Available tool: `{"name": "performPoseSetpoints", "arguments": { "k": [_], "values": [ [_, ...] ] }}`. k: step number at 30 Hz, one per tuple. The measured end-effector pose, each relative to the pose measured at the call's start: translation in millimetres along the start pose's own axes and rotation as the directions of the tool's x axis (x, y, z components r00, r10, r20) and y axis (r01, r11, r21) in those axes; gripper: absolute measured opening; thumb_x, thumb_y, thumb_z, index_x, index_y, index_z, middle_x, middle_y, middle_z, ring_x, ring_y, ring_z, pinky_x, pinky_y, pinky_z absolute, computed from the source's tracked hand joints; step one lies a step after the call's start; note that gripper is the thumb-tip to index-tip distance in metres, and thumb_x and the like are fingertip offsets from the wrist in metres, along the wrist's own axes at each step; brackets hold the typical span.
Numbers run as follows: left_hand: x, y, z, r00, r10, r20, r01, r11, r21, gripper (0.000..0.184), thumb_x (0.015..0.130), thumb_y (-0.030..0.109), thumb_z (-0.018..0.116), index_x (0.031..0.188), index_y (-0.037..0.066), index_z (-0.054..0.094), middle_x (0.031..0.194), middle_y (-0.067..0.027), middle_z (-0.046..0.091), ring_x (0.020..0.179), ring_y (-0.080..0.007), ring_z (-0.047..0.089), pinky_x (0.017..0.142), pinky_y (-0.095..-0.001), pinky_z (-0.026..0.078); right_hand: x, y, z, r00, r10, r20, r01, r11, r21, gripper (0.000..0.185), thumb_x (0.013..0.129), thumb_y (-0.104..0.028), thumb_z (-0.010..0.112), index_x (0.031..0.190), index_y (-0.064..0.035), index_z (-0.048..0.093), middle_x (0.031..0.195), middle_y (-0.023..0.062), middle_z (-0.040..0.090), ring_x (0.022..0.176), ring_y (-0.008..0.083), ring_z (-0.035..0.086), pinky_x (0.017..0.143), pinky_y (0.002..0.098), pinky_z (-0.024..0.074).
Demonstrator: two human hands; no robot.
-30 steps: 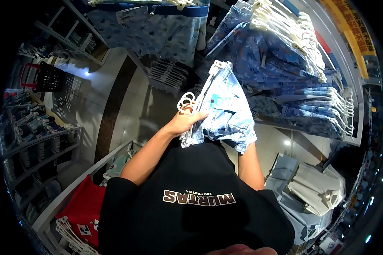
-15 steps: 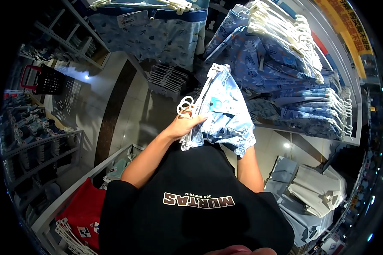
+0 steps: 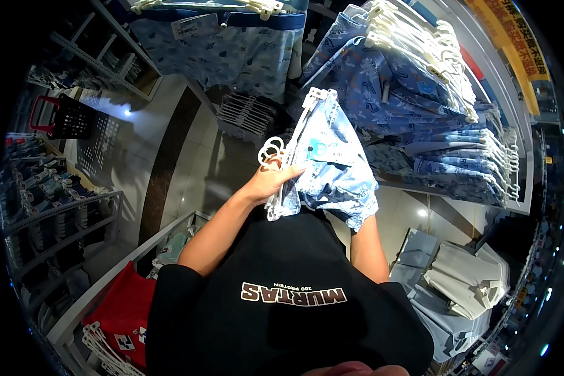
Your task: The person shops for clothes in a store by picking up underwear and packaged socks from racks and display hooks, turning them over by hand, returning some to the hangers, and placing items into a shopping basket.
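My left hand (image 3: 271,181) is wrapped round several white hangers (image 3: 297,135) just in front of my chest, with the thumb over them and the hooks poking out on the left. Light blue printed shorts (image 3: 337,163) hang from these hangers, carrying a tag with a blue round mark. My right forearm (image 3: 368,250) reaches up under the lower right part of the shorts. The cloth hides my right hand and its fingers.
Blue patterned clothes (image 3: 388,81) on white hangers fill a rack at the upper right. More printed shorts (image 3: 232,50) hang above. A black basket (image 3: 74,118) stands at the left. Red clothes (image 3: 120,307) lie lower left, grey and cream garments (image 3: 467,279) lower right.
The shorts and hangers have shifted very slightly, and the cloth's lower right edge has moved a little. My left hand keeps its hold on the hangers.
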State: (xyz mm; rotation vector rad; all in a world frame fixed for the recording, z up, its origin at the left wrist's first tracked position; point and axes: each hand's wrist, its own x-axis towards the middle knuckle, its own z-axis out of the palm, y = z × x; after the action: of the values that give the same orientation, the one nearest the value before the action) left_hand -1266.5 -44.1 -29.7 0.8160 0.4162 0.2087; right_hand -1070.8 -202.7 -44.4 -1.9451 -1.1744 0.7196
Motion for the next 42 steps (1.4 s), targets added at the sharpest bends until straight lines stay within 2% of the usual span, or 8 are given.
{"name": "performPoseSetpoints", "arguments": {
  "k": [14, 29, 33, 35, 37, 40, 41, 42],
  "values": [
    [-0.9, -0.1, -3.2, 1.000, 0.007, 0.011, -0.008, 0.999, 0.047, 0.038, 0.096, 0.020, 0.063, 0.126, -0.002, 0.057, 0.117, -0.0063, 0.064, 0.104, -0.0125, 0.059, 0.092, -0.0289, 0.048, -1.2, 19.1, -0.8, 1.000, 0.026, 0.008, -0.026, 0.999, 0.026, 0.038, 0.083, -0.025, 0.071, 0.111, -0.0012, 0.064, 0.102, 0.0146, 0.069, 0.099, 0.0263, 0.065, 0.089, 0.0349, 0.0495],
    [-3.1, 8.4, 1.9, 1.000, -0.007, -0.015, 0.007, 1.000, -0.002, 0.033, 0.093, 0.012, 0.065, 0.122, -0.002, 0.059, 0.112, -0.0069, 0.066, 0.101, -0.0123, 0.061, 0.090, -0.0277, 0.049, 4.2, 94.3, 4.0, 0.994, 0.078, 0.079, -0.086, 0.990, 0.108, 0.031, 0.085, -0.024, 0.068, 0.106, -0.0016, 0.068, 0.097, 0.0152, 0.070, 0.095, 0.0268, 0.066, 0.086, 0.0353, 0.0509],
    [-4.6, 14.4, 5.6, 0.992, 0.125, 0.009, -0.123, 0.958, 0.259, 0.027, 0.094, 0.017, 0.065, 0.113, -0.001, 0.061, 0.101, -0.0016, 0.063, 0.090, -0.0072, 0.056, 0.080, -0.0252, 0.046, 3.6, 121.7, 11.2, 0.988, 0.123, 0.089, -0.131, 0.988, 0.086, 0.029, 0.086, -0.024, 0.068, 0.105, -0.0017, 0.069, 0.096, 0.0154, 0.070, 0.094, 0.0269, 0.067, 0.086, 0.0354, 0.0513],
    [-7.3, 21.3, 7.5, 0.995, 0.091, -0.029, -0.067, 0.879, 0.473, 0.026, 0.093, 0.018, 0.065, 0.110, -0.002, 0.060, 0.098, -0.0013, 0.062, 0.085, -0.0068, 0.053, 0.077, -0.0252, 0.045, -8.3, 125.5, 15.9, 0.971, 0.232, 0.052, -0.231, 0.973, -0.020, 0.029, 0.087, -0.024, 0.067, 0.104, -0.0017, 0.069, 0.095, 0.0155, 0.070, 0.093, 0.0270, 0.067, 0.085, 0.0354, 0.0515],
    [-10.0, 27.3, 13.3, 0.985, 0.171, -0.022, -0.138, 0.857, 0.496, 0.028, 0.093, 0.018, 0.065, 0.110, -0.003, 0.060, 0.093, -0.0020, 0.061, 0.083, -0.0076, 0.051, 0.077, -0.0255, 0.045, -22.6, 108.6, 15.9, 0.924, 0.382, -0.005, -0.378, 0.913, -0.157, 0.033, 0.086, -0.025, 0.069, 0.107, -0.0002, 0.068, 0.091, 0.0118, 0.071, 0.087, 0.0218, 0.066, 0.082, 0.0335, 0.0513],
    [-3.8, 7.0, 1.1, 0.975, 0.223, -0.001, -0.191, 0.834, 0.518, 0.030, 0.094, 0.018, 0.063, 0.115, -0.003, 0.059, 0.095, -0.0047, 0.062, 0.084, -0.0113, 0.054, 0.079, -0.0274, 0.046, -31.3, 93.7, -0.2, 0.889, 0.456, -0.031, -0.455, 0.878, -0.148, 0.035, 0.086, -0.029, 0.068, 0.108, -0.0013, 0.068, 0.098, 0.0158, 0.072, 0.093, 0.0261, 0.068, 0.084, 0.0363, 0.0519],
    [-1.4, 0.0, -1.9, 0.977, 0.215, 0.001, -0.185, 0.838, 0.513, 0.030, 0.094, 0.018, 0.063, 0.115, -0.003, 0.059, 0.096, -0.0054, 0.063, 0.085, -0.0120, 0.054, 0.079, -0.0278, 0.046, -31.0, 89.2, -3.0, 0.909, 0.405, -0.099, -0.414, 0.903, -0.110, 0.031, 0.088, -0.024, 0.068, 0.107, -0.0001, 0.067, 0.088, 0.0093, 0.069, 0.081, 0.0170, 0.063, 0.076, 0.0315, 0.0509],
    [0.5, -3.6, -2.1, 0.973, 0.227, 0.031, -0.204, 0.795, 0.572, 0.029, 0.094, 0.017, 0.062, 0.115, -0.003, 0.059, 0.096, -0.0062, 0.063, 0.085, -0.0129, 0.055, 0.079, -0.0290, 0.047, -28.1, 77.8, -7.0, 0.918, 0.364, -0.157, -0.375, 0.926, -0.047, 0.028, 0.088, -0.021, 0.069, 0.107, -0.0005, 0.067, 0.087, 0.0073, 0.068, 0.080, 0.0148, 0.062, 0.076, 0.0299, 0.0505]
  ]
}}
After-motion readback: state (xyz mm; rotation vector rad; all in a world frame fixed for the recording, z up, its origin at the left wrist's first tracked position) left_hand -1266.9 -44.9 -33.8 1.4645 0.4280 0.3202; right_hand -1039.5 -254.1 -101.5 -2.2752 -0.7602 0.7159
